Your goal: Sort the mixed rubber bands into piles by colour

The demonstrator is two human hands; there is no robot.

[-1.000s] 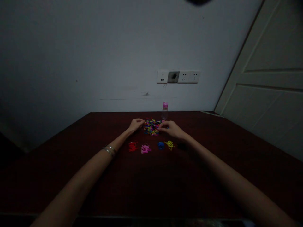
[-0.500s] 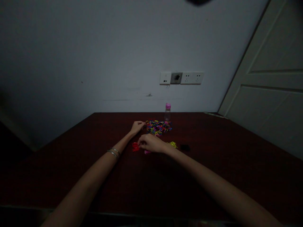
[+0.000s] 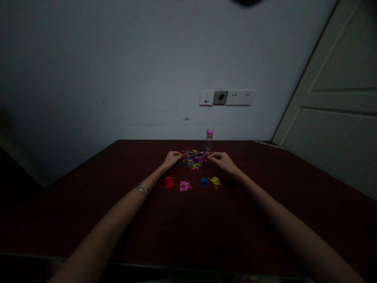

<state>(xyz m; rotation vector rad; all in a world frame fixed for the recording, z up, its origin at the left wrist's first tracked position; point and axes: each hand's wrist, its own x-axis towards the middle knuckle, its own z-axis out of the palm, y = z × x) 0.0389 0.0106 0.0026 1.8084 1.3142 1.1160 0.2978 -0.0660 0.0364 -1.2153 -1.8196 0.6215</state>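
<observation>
A mixed heap of small colourful loop-shaped pieces [image 3: 194, 160] lies on the dark red table [image 3: 188, 228]. At its left edge, my left hand [image 3: 172, 159] has thumb and fingers together, with the fingertips touching the pieces. On the opposite side my right hand [image 3: 223, 161] pinches at the heap's right edge; what sits between those fingertips is too small to make out. Nearer to me lie single-colour piles: a red pile [image 3: 170, 182], a pink pile [image 3: 185, 186], a blue pile [image 3: 204, 182] and a yellow pile [image 3: 215, 182].
Behind the heap stands a clear bottle with a pink cap [image 3: 209, 139], close to the wall. Sockets and a switch panel [image 3: 226, 98] are mounted on that wall. A white panelled door [image 3: 332, 94] rises at the right. A dark patch lies beside the yellow pile, partly behind my right forearm.
My right hand has moved from beside the red pile to the far right edge of the heap, uncovering the pink and blue piles. The left hand stays almost in place.
</observation>
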